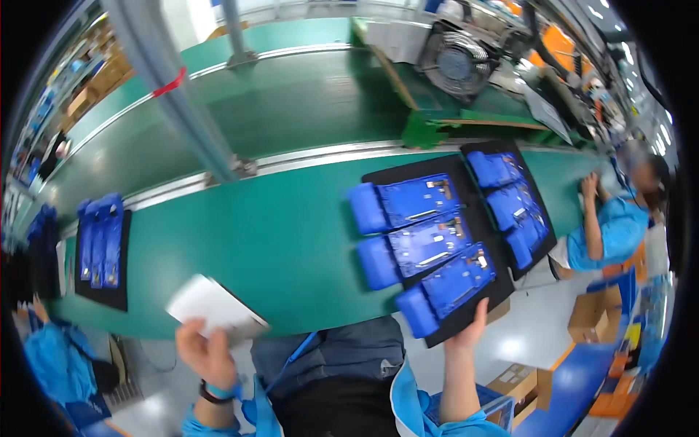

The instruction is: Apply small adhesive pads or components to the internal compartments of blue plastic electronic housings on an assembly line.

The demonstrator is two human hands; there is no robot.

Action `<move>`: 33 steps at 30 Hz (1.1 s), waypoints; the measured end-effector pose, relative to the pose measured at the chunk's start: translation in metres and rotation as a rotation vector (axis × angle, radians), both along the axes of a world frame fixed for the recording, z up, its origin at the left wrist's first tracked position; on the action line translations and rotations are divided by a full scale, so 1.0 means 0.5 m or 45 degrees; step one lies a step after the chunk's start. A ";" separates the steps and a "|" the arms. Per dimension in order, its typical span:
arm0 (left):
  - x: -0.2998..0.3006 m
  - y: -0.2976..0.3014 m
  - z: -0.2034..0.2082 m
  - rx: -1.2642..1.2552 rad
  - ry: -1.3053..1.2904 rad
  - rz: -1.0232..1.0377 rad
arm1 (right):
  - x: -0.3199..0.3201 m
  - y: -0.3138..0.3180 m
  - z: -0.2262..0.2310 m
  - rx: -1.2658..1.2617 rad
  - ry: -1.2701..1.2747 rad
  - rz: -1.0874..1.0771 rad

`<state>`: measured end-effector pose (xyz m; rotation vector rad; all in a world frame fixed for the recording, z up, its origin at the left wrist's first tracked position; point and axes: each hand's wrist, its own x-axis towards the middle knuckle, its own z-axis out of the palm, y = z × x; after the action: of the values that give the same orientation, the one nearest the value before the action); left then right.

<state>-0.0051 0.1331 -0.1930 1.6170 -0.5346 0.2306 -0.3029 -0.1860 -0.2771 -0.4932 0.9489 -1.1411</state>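
Observation:
My left hand pinches a flat white rectangular pad with a dark edge, held over the front edge of the green bench; it is slightly blurred. My right hand grips the near right edge of a black mat. On that mat lie several blue plastic housings in a row, with small circuit parts showing. Part of the mat reaches past the bench's front edge. Right beside it, a second black mat carries more blue housings.
At the bench's left end, a black mat holds blue housings. A metal post rises behind the bench. A fan stands at the back right. Co-workers sit at right and left. Cardboard boxes stand on the floor.

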 end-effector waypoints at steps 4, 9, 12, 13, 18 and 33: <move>0.147 0.110 0.007 0.345 -0.210 0.433 | -0.022 -0.075 -0.019 -0.197 0.120 0.005; 0.269 0.216 0.045 0.855 -0.396 0.871 | -0.015 -0.094 0.028 -0.011 0.184 -0.242; 0.303 0.307 0.033 1.088 -0.518 1.007 | 0.015 -0.101 0.059 -0.026 0.431 -0.338; 0.312 0.337 0.024 1.203 -0.536 1.069 | 0.006 -0.114 0.045 -0.055 0.509 -0.333; 0.324 0.414 0.012 1.671 -0.354 1.164 | -0.028 -0.185 0.010 -0.268 1.139 -0.624; 0.428 0.389 0.067 2.261 -0.483 0.371 | -0.100 -0.274 0.002 -0.096 0.418 -0.406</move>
<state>0.2090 0.3278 -0.1593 3.4316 -0.8640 0.2896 -0.3527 -0.3229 -0.2763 -0.6176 1.3063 -1.4127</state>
